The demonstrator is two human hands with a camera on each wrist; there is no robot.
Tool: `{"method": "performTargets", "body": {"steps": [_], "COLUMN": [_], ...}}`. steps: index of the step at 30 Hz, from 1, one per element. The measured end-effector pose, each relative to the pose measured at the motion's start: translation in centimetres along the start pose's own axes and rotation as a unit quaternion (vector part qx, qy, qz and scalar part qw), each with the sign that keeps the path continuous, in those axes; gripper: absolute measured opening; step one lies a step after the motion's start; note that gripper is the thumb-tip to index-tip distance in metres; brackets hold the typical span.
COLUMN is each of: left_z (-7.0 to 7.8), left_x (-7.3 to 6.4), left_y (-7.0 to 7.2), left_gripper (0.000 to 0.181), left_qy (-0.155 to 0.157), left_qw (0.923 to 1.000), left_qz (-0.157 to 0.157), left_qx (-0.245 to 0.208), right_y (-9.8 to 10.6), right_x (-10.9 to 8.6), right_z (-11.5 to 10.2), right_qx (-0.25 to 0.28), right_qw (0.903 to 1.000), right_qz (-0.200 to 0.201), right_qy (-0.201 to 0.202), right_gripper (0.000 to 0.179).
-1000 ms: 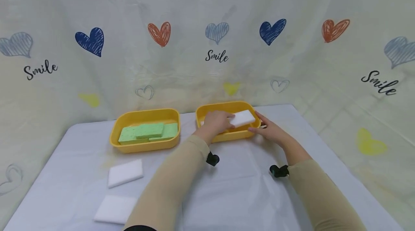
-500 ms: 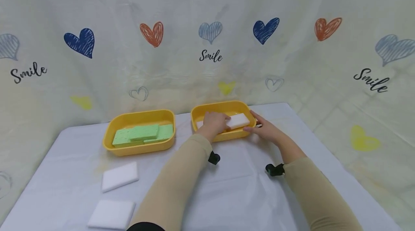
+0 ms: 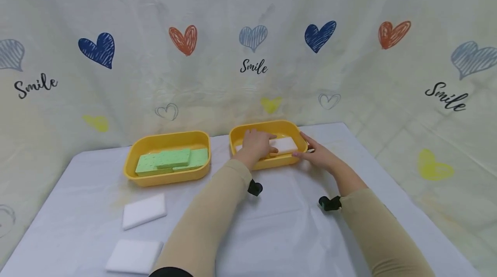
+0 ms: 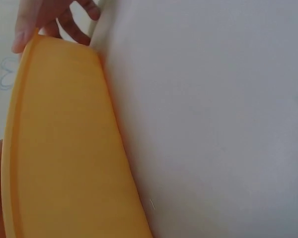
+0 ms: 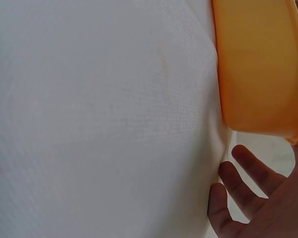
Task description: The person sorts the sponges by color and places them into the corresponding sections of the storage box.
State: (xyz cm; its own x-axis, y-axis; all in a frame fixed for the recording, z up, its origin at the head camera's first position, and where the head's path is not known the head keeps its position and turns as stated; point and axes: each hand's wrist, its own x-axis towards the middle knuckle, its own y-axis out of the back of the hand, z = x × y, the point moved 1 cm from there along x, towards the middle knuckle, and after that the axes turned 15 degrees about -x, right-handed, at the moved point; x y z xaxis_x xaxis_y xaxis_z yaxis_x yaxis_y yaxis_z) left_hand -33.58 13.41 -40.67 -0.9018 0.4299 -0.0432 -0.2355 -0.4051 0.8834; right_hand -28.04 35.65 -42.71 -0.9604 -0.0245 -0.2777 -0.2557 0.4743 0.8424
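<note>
Left hand (image 3: 257, 144) is inside a yellow, round-cornered, plastic-looking tray (image 3: 279, 162), thumb and forefinger parted at the left end of a white, flat, rectangular, foam-like slab (image 3: 285, 145); whether they grip it cannot be told; the slab lies in the tray to that hand's right, between the 2 hands, its long axis running roughly along the tray's length toward the right hand (image 3: 319, 152); the left is nearer to it; the right hand holds the tray's right end between thumb and forefinger, its other 3 fingers loosely spread; the slab looks plain and straight-edged, its left end partly covered by fingers.
</note>
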Motion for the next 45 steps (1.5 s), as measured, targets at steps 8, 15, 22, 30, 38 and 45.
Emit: {"method": "performTargets", "body": {"steps": [8, 15, 22, 30, 38, 45], "left_z": [-0.5, -0.7, -1.2, -2.9, -5.6, -8.5], "left_x": [-0.7, -2.2, -4.1, -6.7, -10.5, -14.7], "left_y": [1.3, 3.1, 4.6, 6.4, 8.6, 10.5], "left_gripper": [0.056, 0.058, 0.060, 0.061, 0.063, 0.059], "left_qy": [-0.026, -0.048, -0.068, -0.087, -0.084, -0.095], "left_qw": [0.9994, 0.9987, 0.9976, 0.9956, 0.9955, 0.9932], "left_qz": [0.021, 0.018, 0.015, 0.036, 0.042, 0.067], "left_qx": [0.000, -0.008, -0.007, -0.005, -0.013, -0.013], "right_y": [0.1, 0.0, -0.1, -0.2, -0.3, -0.2], "right_x": [0.1, 0.5, 0.5, 0.5, 0.4, 0.4], "right_z": [-0.3, -0.1, 0.3, 0.6, 0.3, 0.0], "right_qx": [-0.003, -0.007, -0.006, -0.003, -0.007, -0.012], "right_qw": [0.9998, 0.9998, 0.9998, 0.9998, 0.9998, 0.9997], "right_qz": [0.003, -0.002, -0.006, -0.015, -0.021, -0.019], "right_qy": [0.017, 0.018, 0.016, 0.012, 0.004, 0.011], "right_gripper": [0.104, 0.101, 0.099, 0.100, 0.103, 0.109]}}
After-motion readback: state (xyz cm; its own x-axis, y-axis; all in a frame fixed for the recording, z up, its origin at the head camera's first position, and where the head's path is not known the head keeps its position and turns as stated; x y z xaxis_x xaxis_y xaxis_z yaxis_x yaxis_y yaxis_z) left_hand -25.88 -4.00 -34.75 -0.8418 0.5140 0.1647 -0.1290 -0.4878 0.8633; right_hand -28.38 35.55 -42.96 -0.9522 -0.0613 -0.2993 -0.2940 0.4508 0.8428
